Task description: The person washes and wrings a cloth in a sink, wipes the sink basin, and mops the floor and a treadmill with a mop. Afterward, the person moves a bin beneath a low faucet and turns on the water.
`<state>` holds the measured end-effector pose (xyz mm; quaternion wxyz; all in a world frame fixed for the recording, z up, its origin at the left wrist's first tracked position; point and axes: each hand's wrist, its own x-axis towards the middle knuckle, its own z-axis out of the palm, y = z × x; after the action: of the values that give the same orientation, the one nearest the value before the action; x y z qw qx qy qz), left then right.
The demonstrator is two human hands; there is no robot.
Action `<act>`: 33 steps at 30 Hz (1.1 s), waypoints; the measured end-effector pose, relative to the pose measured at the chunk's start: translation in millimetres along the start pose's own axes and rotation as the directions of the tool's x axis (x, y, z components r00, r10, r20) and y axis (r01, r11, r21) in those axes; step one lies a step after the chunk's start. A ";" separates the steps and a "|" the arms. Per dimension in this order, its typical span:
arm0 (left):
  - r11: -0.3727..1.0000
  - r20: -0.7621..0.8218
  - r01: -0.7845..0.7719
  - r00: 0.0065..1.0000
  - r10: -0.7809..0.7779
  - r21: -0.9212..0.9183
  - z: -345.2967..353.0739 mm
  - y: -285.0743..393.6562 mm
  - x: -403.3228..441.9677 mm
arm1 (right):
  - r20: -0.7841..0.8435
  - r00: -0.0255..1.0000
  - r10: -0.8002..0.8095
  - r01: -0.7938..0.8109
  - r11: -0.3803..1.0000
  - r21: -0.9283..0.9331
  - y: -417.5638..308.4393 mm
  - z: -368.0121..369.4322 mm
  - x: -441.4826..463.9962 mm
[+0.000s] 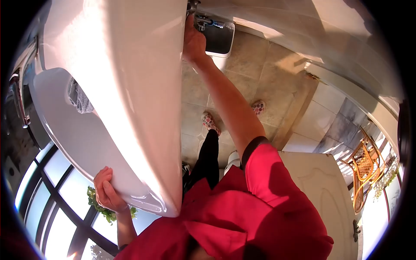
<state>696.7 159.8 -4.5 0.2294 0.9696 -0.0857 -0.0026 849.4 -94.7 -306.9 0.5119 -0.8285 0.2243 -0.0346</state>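
My left hand (109,191) is at the lower left, against the rim of a white basin (73,151), its thumb apart from the lightly bent fingers. A grey cloth (79,97) lies inside the basin, farther up. My right hand (194,42) reaches along the outer side of the white basin body (149,95) to a dark metal fitting (193,6) at the top. One finger stretches up to that fitting; the basin edge hides part of the hand, so its grip is unclear.
Below the fitting stands a white-rimmed bin (222,55) with a dark inside. Patterned shoes (208,118) show on the tiled floor (240,65). At the right are a pale door (323,186) and a wicker chair (366,162). A leafy plant (105,211) and windows are at the lower left.
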 end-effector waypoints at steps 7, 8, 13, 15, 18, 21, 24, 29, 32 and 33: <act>0.970 -0.071 0.088 0.995 -0.074 0.227 -5.6 -11.8 -11.5 | 0.327 0.945 0.012 0.174 0.828 -0.533 113.9 43.4 -15.2; 0.959 -0.072 0.048 0.997 -0.029 0.280 -2.5 -11.9 -8.9 | 0.335 0.942 0.007 0.202 0.786 -0.584 128.5 53.9 -7.9; 0.922 -0.061 -0.060 0.994 0.090 0.382 -5.5 -15.1 -7.0 | 0.514 0.842 0.165 0.153 0.841 -0.520 150.8 62.7 7.1; 0.901 -0.040 -0.099 0.991 0.128 0.423 -8.6 -16.6 -7.6 | 0.533 0.824 0.195 0.140 0.840 -0.525 144.3 55.3 -3.0; 0.815 0.050 -0.244 0.965 0.257 0.525 -15.4 -22.3 -5.5 | 0.522 0.835 0.176 0.148 0.841 -0.521 149.6 56.3 -22.1; 0.849 0.004 -0.220 0.969 0.248 0.481 -17.0 -29.1 -10.5 | 0.496 0.854 0.154 0.150 0.842 -0.518 155.1 52.8 -27.9; 0.961 -0.176 -0.021 0.982 0.072 0.275 -7.0 -31.1 -19.8 | 0.498 0.853 0.156 0.165 0.824 -0.541 160.5 47.5 -42.4; 0.926 -0.016 -0.109 0.992 0.123 0.363 -14.0 -25.7 -21.1 | 0.455 0.873 0.174 0.136 0.810 -0.570 163.1 41.0 -55.2; 0.899 -0.021 -0.198 0.974 0.224 0.392 -9.4 -27.1 -19.4 | 0.442 0.871 0.214 0.093 0.812 -0.576 171.2 35.9 -65.8; 0.941 -0.039 -0.128 0.988 0.147 0.312 -9.4 -27.5 -20.0 | 0.441 0.872 0.214 0.089 0.816 -0.572 172.8 33.7 -70.1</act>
<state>681.9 191.5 -9.1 0.0772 0.9847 -0.1455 0.0566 738.0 -103.0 -460.1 0.2780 -0.9171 0.1162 0.2610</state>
